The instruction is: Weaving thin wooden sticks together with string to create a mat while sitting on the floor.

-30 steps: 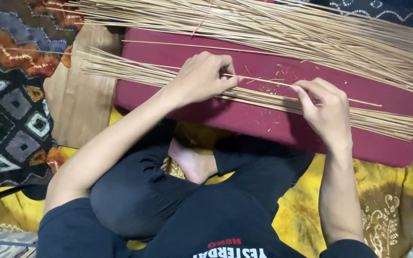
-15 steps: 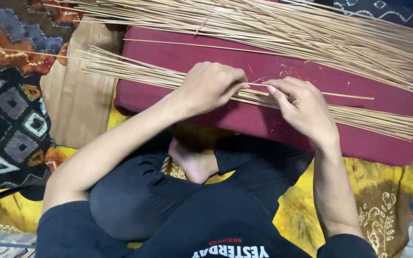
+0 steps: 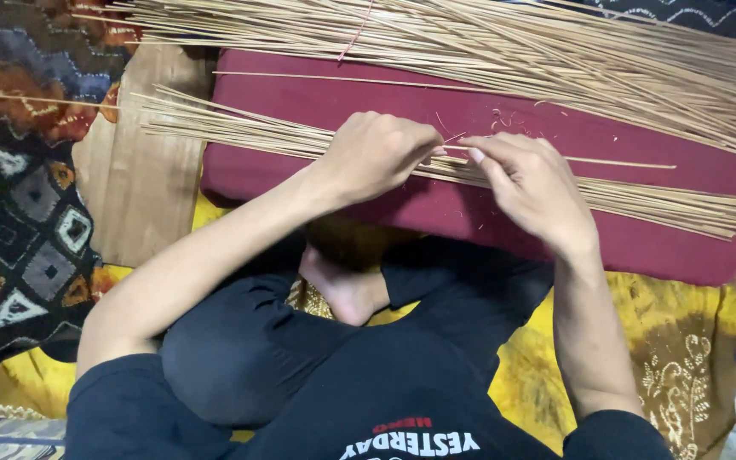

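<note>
At the far left lies a patterned rug (image 3: 19, 230) in dark, orange and grey shapes, and just beside it a bare wooden board (image 3: 134, 196). The maroon cushion (image 3: 641, 230) rests partly on that board and stretches across to the right edge. A small bundle of thin sticks (image 3: 240, 132) lies along the cushion, its left ends fanning out past the cushion's edge over the board. The left hand (image 3: 376, 153) rests on this bundle near the middle, fingers curled down and closed on the sticks. Just to its right, almost touching it, the right hand (image 3: 530, 187) pinches a single stick (image 3: 615, 162) between thumb and fingertips; that stick runs off to the right, a little above the rest of the bundle. Behind both hands, a much larger pile of sticks (image 3: 555, 51) spreads across the top of the cushion. Below, the person's crossed legs sit on a yellow cloth (image 3: 683, 341).
</note>
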